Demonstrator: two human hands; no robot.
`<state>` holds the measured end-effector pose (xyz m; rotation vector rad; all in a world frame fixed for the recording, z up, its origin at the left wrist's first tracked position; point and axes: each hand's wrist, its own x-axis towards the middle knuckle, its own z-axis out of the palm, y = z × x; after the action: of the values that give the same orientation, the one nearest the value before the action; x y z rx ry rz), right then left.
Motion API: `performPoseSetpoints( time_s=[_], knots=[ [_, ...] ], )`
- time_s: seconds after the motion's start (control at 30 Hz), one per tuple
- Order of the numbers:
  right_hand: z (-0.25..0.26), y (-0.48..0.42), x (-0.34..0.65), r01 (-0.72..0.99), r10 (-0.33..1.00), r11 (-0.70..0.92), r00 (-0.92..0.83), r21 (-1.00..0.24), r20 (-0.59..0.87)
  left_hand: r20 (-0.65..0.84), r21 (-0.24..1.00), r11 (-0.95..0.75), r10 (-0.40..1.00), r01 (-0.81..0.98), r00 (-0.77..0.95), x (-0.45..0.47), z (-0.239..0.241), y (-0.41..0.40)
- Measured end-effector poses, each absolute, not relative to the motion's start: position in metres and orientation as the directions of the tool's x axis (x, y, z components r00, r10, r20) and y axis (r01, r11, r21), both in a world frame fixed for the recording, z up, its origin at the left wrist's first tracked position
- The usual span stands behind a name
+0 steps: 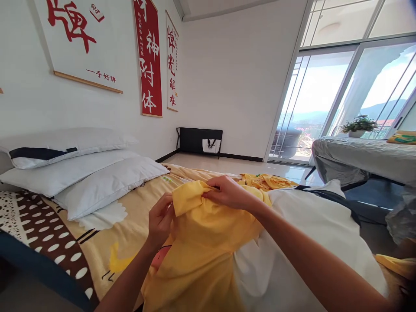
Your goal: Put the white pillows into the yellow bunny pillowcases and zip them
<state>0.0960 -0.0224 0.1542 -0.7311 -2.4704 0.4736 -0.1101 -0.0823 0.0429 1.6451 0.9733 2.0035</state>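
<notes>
A yellow pillowcase [201,242] hangs in front of me, gathered in folds over part of a white pillow [308,234]. My left hand [160,216] pinches the upper left corner of the yellow fabric, its fingers closed. On the top edge, my right hand [229,193] also grips the pillowcase, with thumb and fingers pressed together on the cloth. To the right, the white pillow's dark-trimmed end shows uncovered. How far the pillow reaches inside the yellow fabric is hidden.
White pillows [107,186] are stacked at the left on a patterned beige blanket [130,234]. Crumpled yellow cloth [269,181] lies behind my right hand. A plastic-covered table [367,156] with a potted plant [359,125] stands at right. A black folded frame [191,141] leans against the wall.
</notes>
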Motion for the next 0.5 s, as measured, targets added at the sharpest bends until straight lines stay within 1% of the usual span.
performPoseSetpoints(
  time_s=[0.07,0.1,0.17,0.2,0.23,0.3,0.37,0.43,0.5],
  knots=[
    [0.150,-0.023,0.096,0.367,0.610,0.770,-0.663,-0.522,0.435,0.768,0.633,-0.771,0.611,0.076,-0.194,-0.114,0.051,-0.091],
    [0.149,-0.023,0.096,0.342,0.629,0.748,-0.638,-0.569,0.443,0.778,0.614,-0.789,0.595,0.042,-0.200,-0.115,0.056,-0.094],
    [0.148,-0.023,0.095,0.287,0.662,0.701,-0.600,-0.652,0.448,0.751,0.638,-0.769,0.610,0.039,-0.252,-0.115,0.070,-0.095],
    [0.149,-0.023,0.094,0.263,0.674,0.685,-0.584,-0.680,0.453,0.722,0.676,-0.734,0.642,0.065,-0.257,-0.114,0.079,-0.094],
    [0.149,-0.024,0.092,0.241,0.679,0.678,-0.568,-0.695,0.466,0.688,0.721,-0.686,0.690,0.101,-0.222,-0.112,0.087,-0.092],
    [0.152,-0.025,0.087,0.207,0.662,0.701,-0.545,-0.683,0.514,0.605,0.788,-0.590,0.795,0.177,-0.042,-0.106,0.104,-0.085],
    [0.155,-0.027,0.081,0.198,0.610,0.763,-0.535,-0.615,0.585,0.540,0.808,-0.552,0.834,0.208,0.115,-0.101,0.117,-0.078],
    [0.159,-0.028,0.078,0.198,0.546,0.822,-0.543,-0.535,0.638,0.525,0.815,-0.551,0.833,0.182,0.173,-0.096,0.126,-0.074],
    [0.163,-0.029,0.078,0.192,0.507,0.849,-0.560,-0.493,0.655,0.493,0.842,-0.526,0.840,0.117,0.225,-0.094,0.129,-0.072]
  ],
)
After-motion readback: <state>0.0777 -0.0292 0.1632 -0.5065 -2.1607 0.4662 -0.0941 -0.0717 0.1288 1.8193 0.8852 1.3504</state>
